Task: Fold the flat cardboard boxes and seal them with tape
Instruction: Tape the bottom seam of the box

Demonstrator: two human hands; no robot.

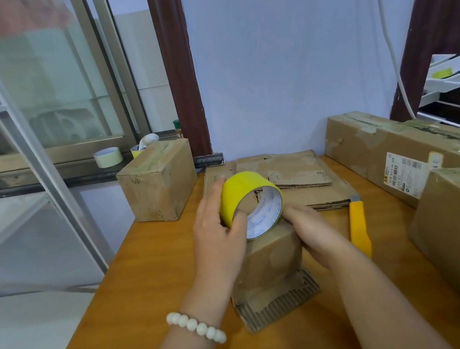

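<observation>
Right now the left hand [217,234] is gripping the wide yellow tape roll [239,192] w/ a white inner core: thumb hooked inside the core, fingers [218,187] lying along the far outer side. The roll is resting atop the small upright brown cardboard box [269,265], mid orange wooden bench [148,271]. Approx. at the roll's lower-right rim, the right hand [314,230] is touching it; can't tell if those fingers are pinching tape. A yellow utility knife [359,231] is lying just right, flat cardboard sheets [312,190] behind.

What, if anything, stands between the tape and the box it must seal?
Nothing visible. The left hand holds the tape right at the top of the box; the right hand lies on the box beside it.
</observation>
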